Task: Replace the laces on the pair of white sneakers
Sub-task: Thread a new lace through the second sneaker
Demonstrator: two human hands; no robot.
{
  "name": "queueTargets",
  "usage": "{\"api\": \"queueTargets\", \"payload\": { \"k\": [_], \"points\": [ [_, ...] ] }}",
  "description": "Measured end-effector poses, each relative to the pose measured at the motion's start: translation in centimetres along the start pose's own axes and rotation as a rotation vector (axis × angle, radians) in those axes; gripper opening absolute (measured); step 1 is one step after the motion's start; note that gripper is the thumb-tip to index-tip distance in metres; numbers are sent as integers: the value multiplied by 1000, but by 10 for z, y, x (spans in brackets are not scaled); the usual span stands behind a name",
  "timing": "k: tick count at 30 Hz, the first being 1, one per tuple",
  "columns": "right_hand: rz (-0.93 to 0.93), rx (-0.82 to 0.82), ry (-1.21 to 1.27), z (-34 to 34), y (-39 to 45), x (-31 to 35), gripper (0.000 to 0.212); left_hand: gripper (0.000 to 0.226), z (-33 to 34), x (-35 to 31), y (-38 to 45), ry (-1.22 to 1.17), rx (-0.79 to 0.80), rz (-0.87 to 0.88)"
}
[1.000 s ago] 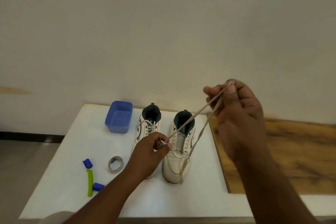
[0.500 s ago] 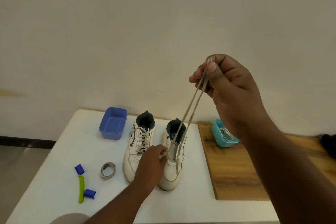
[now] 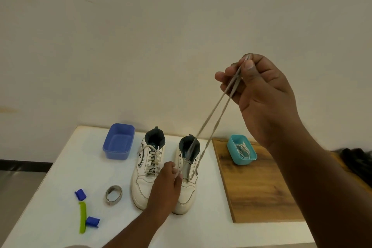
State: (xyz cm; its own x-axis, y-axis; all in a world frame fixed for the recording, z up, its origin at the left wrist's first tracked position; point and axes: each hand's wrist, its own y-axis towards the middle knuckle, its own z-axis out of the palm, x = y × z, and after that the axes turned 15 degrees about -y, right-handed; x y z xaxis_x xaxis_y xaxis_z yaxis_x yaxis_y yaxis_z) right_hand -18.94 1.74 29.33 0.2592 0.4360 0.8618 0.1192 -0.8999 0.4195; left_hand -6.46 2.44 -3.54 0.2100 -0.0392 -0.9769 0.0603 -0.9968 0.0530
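Two strands up, one shoe steadied: pulling the old lace clear

Two white sneakers stand side by side, toes toward the person, on the white table (image 3: 60, 167). The left sneaker (image 3: 148, 169) is fully laced. The right sneaker (image 3: 188, 175) has its tongue exposed and most eyelets bare.

Right hand (image 3: 261, 98): raised high, thumb and fingers curled, pinching both strands of the lace (image 3: 213, 121) together near the fingertips. The strands run down taut to the right sneaker's throat; which eyelets they enter is blurred.

Left hand (image 3: 169, 179): low, fingers curled at the shoe's lower eyelet row. It seems to pinch something small there, but lace end or eyelet edge, cannot tell.

Step in hand, as judged: drawing the old lace out of the right sneaker.
- Keep the left hand pressing the shoe down so it does not lift or tip with the pull.
- Pull along the line of the eyelets, not across them; a sideways drag would snag the aglet.
- Even tension on both strands, or free one side at a time.

Nearby: teal tub (image 3: 242, 152) on the wooden board (image 3: 261, 191), holding coiled white laces, likely the replacements. Blue tub (image 3: 119, 141) behind-left of the shoes. Tape roll (image 3: 114, 195) and a green-and-blue clip (image 3: 83, 213) toward the table's left.
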Motion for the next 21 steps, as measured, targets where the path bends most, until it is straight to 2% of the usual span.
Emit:
{"api": "queueTargets", "payload": {
  "k": [6,11,15,21],
  "points": [
    [-36,28,-24,7,3,5,21,11,-2,2,5,68,-13,27],
    [-5,-16,69,3,3,7,21,7,-1,-2,7,56,-2,22],
    [16,-31,110,0,2,7,21,32,-1,3,4,136,119,4],
    [8,-50,86,1,2,9,22,40,-3,-15,3,33,125,16]
  ]
}}
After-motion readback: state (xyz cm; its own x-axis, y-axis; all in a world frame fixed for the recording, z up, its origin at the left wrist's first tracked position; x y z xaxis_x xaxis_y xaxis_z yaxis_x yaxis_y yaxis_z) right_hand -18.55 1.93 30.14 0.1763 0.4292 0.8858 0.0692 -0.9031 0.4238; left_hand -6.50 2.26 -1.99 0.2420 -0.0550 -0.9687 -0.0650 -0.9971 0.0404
